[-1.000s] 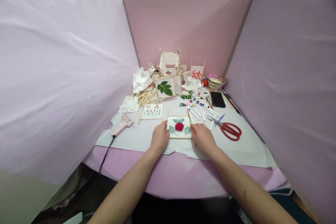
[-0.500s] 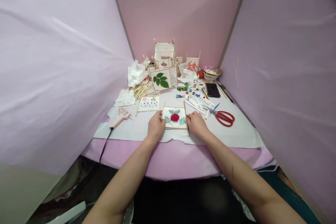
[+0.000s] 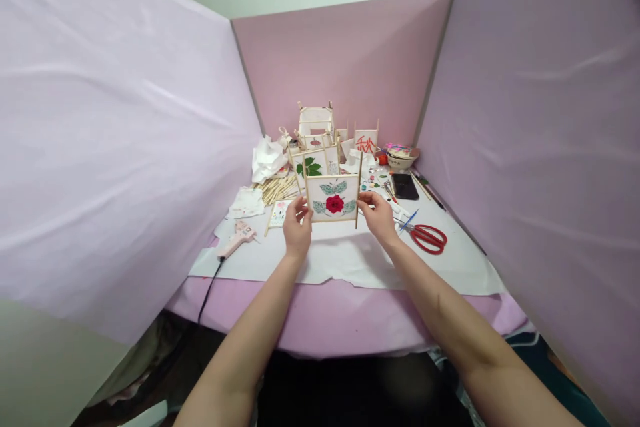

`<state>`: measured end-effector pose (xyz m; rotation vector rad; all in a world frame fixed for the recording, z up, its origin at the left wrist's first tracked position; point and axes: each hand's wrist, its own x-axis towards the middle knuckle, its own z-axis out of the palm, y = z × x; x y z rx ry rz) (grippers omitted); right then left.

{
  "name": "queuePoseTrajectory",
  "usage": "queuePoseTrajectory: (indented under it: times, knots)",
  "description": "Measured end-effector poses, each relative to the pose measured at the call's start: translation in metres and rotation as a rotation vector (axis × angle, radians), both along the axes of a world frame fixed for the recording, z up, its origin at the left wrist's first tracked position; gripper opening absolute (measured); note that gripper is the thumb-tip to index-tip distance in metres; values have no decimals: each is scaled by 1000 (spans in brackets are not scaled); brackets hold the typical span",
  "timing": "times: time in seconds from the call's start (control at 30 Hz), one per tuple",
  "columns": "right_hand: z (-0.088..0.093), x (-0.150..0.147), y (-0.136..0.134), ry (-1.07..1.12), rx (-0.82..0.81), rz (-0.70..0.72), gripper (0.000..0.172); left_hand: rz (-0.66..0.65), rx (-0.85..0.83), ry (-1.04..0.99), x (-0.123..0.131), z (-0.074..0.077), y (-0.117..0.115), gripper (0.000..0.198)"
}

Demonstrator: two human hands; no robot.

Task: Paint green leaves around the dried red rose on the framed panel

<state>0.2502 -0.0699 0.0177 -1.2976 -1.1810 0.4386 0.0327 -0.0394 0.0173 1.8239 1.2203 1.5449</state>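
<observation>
Between my two hands a small wooden-stick frame panel (image 3: 320,188) is held upright above the table. Its white sheet carries a red rose and green patterned leaves. My left hand (image 3: 299,227) is closed on the panel's left stick, low down. On the other side, my right hand (image 3: 377,215) pinches the right stick near its lower end. Behind the panel, a frame with green leaves (image 3: 311,165) is partly hidden. A second flat panel with small coloured dots (image 3: 279,215) lies left of my left hand, partly covered by it.
A pink glue gun (image 3: 240,238) with a black cord lies at left, near loose sticks (image 3: 277,190) and crumpled tissue (image 3: 267,159). Red-handled scissors (image 3: 429,239), a phone (image 3: 405,187) and a bowl (image 3: 401,161) are at right. A stick lantern frame (image 3: 316,113) stands at the back.
Both hands have lifted the rose panel off the table and tilted it upright. It now covers part of the leaf frame behind. The camera view has tipped upward.
</observation>
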Motion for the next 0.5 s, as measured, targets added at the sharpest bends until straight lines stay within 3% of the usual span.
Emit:
queuePoseTrajectory:
  times: [0.23,0.5]
  knots:
    - [-29,2,2,-29,-41,62,44,-79,-162,79,-8,-22,7,41]
    - [-45,13,-1,-190,-205,143,10,-147,-285,300,-22,-28,10,30]
